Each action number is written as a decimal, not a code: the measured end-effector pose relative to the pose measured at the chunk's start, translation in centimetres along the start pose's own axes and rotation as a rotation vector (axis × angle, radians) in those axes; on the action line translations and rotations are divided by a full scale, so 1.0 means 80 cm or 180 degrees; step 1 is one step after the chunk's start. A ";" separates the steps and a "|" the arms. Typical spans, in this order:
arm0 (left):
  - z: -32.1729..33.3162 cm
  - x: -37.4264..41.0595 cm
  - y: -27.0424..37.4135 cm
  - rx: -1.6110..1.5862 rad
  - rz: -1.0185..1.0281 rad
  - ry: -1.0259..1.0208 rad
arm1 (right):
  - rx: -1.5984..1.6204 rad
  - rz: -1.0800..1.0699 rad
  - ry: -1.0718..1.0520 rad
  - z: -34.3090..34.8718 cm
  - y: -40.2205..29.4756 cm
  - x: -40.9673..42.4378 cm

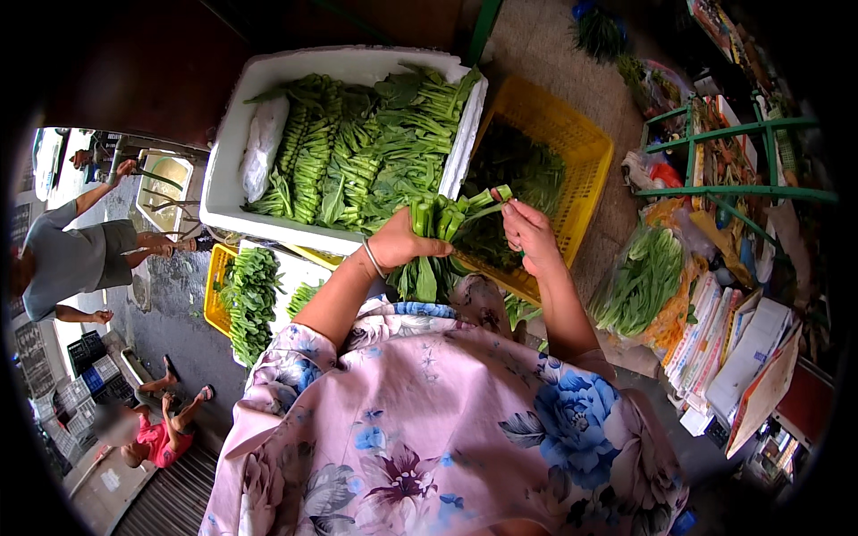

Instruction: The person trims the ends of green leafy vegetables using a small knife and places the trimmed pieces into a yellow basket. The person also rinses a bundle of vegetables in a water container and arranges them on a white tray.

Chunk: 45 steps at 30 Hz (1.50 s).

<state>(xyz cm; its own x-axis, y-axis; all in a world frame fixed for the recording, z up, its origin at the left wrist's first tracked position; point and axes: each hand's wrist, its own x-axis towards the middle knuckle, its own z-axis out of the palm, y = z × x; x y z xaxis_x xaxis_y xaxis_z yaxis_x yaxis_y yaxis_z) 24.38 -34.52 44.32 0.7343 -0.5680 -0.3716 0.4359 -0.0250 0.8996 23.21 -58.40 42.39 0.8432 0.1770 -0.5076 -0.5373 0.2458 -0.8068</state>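
Note:
My left hand (402,242), a bangle at its wrist, grips a bunch of leafy green vegetable stalks (436,220), cut ends up and leaves hanging below. Beside it, my right hand (526,228) pinches a stalk (493,195) that slants out from the bunch; a small dark thing shows in its fingers, too small to name. Beyond my left hand is a white styrofoam box (221,181) holding rows of green stalks (315,147) and a clear plastic bag (265,149). A yellow plastic crate (590,161) with loose dark leaves (523,161) sits beyond my right hand.
Left of me, a smaller yellow crate (216,295) and stacked leafy greens (251,301) stand low. A bag of long greens (643,281), stacked papers or cartons (737,348) and a green metal frame (737,191) are at right. Two people are at far left, one standing, one seated.

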 end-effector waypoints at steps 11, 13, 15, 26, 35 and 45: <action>0.028 0.036 -0.005 -0.0155 -0.0093 -0.0406 | -0.0205 -0.0068 0.0965 0.023 -0.006 0.007; 0.030 0.035 -0.007 -0.0241 -0.0072 -0.0274 | -0.0464 -0.0101 0.1022 0.009 -0.007 0.011; 0.025 0.032 -0.014 -0.0474 -0.0148 -0.0134 | -0.0934 -0.0181 0.1225 -0.016 -0.005 0.017; -0.022 -0.016 0.033 -0.1398 -0.0053 0.0117 | -0.4259 -0.0909 0.1838 -0.039 -0.065 0.016; -0.035 -0.038 0.036 -0.1193 -0.0065 0.0361 | -0.2555 -0.0439 0.0368 0.038 -0.082 0.032; -0.067 -0.081 -0.012 -0.2148 0.0059 0.0985 | -0.3187 -0.0285 0.0404 0.134 -0.016 0.209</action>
<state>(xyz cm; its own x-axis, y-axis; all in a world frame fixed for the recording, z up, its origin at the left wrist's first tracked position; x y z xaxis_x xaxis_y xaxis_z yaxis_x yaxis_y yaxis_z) 21.97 -26.39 44.64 0.8142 -0.3032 -0.4951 0.5738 0.5498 0.6069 37.77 -45.51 38.18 0.9067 0.0801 -0.4141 -0.2590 -0.6692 -0.6965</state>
